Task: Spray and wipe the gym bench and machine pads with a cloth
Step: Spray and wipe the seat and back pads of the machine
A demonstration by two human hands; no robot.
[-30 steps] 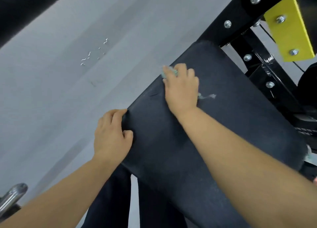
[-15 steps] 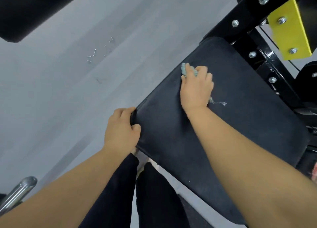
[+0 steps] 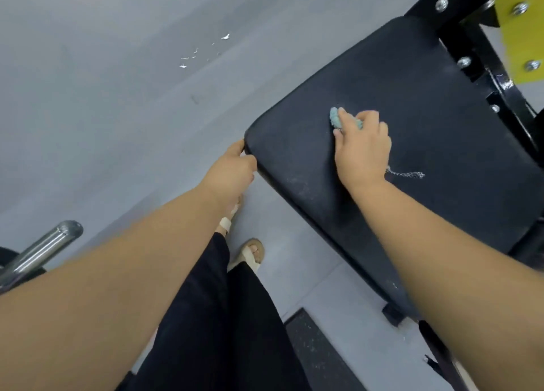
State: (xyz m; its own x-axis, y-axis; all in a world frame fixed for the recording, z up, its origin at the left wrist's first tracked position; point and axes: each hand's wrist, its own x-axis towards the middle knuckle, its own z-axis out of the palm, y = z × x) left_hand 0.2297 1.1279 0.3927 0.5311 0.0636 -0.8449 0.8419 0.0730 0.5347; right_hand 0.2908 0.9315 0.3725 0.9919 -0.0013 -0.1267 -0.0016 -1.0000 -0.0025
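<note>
Nearest, the left hand closes its fingers on the near corner of the black machine pad, gripping the rounded rim. Just beyond it and to its right, the right hand lies knuckles-up on the pad's top face. Its fingers are bent over a bunched teal cloth and press it down. The wad pokes out ahead of the fingertips, and a frayed thread trails on the pad at the wrist side. The cloth looks soft, light and loopy, so it should crush easily into the palm. It is probably best held as a wad under the fingers, with the loose thread tucked in so it cannot snag. The pad looks like smooth vinyl over firm foam, likely slick once wet. It seems to be bolted down, so it should take firm pressure, and the rim corner is the natural place to hold it. Farther past the right hand stands the black steel frame with its bolts, then a yellow plate. No brand, label or writing is legible anywhere.
</note>
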